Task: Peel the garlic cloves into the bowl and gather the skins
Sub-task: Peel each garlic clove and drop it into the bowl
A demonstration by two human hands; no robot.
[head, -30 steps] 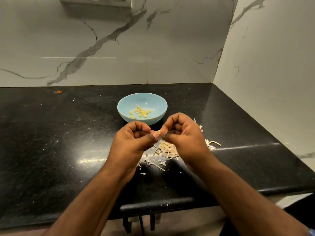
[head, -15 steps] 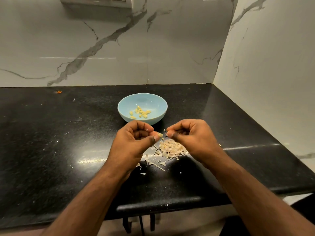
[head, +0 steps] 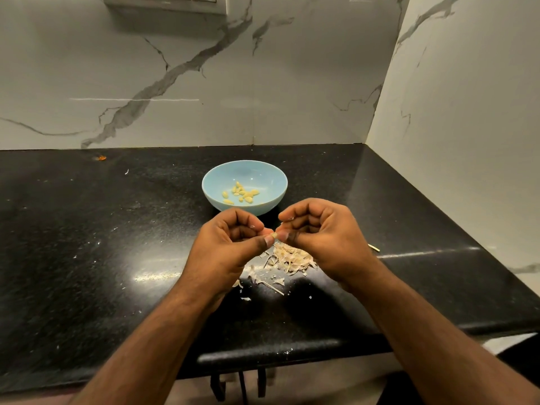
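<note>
Pale garlic clove (head: 274,235), tiny, is pinched between both hands at frame centre: left hand (head: 230,244) and right hand (head: 324,238) curl onto it. The light-blue round bowl (head: 274,173) sits directly beyond, papery skin pile (head: 287,258) beneath on the black desk (head: 87,244).

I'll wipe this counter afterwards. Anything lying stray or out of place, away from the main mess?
Mostly tidy: the skins sit heaped under the hands. Strays: an orange scrap by the back wall on the left, a pale stick-like bit right of the right hand, and flecks near the counter edge.
</note>
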